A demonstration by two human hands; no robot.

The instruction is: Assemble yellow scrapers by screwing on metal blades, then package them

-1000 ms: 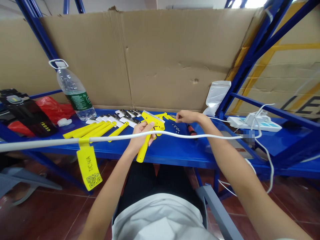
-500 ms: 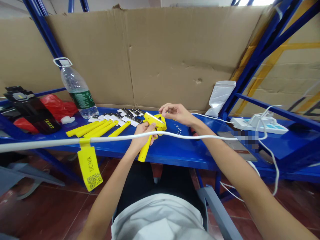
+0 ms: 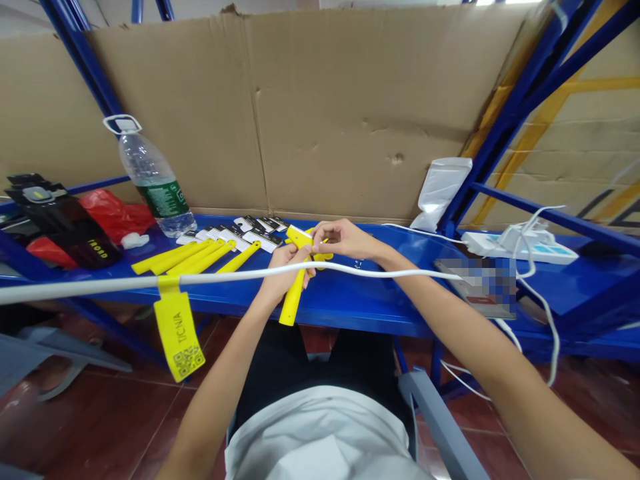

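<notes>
My left hand (image 3: 280, 272) is wrapped around a yellow scraper (image 3: 292, 303), its handle pointing down toward me and a pale blade strip across its head. The fingers of my right hand (image 3: 347, 240) are pinched together at the right end of the scraper's head. Whatever is between those fingertips is too small to make out. Behind the right fingers, more yellow parts (image 3: 324, 257) show, partly hidden. To the left on the blue table (image 3: 340, 310), several yellow handles (image 3: 203, 261) lie side by side, with white-and-black flat pieces (image 3: 257, 237) at their far ends.
A white cable (image 3: 240, 274) with a yellow tag (image 3: 180, 337) crosses in front of the table. A water bottle (image 3: 157, 180), black flask (image 3: 65, 223) and red bag (image 3: 117, 217) stand left. A power strip (image 3: 543, 250) and flat device (image 3: 483, 293) lie right. Cardboard (image 3: 350, 113) rises behind.
My right hand has moved left and slightly down, from just above the scraper's right side onto its head. My left hand keeps its hold on the scraper, almost in place.
</notes>
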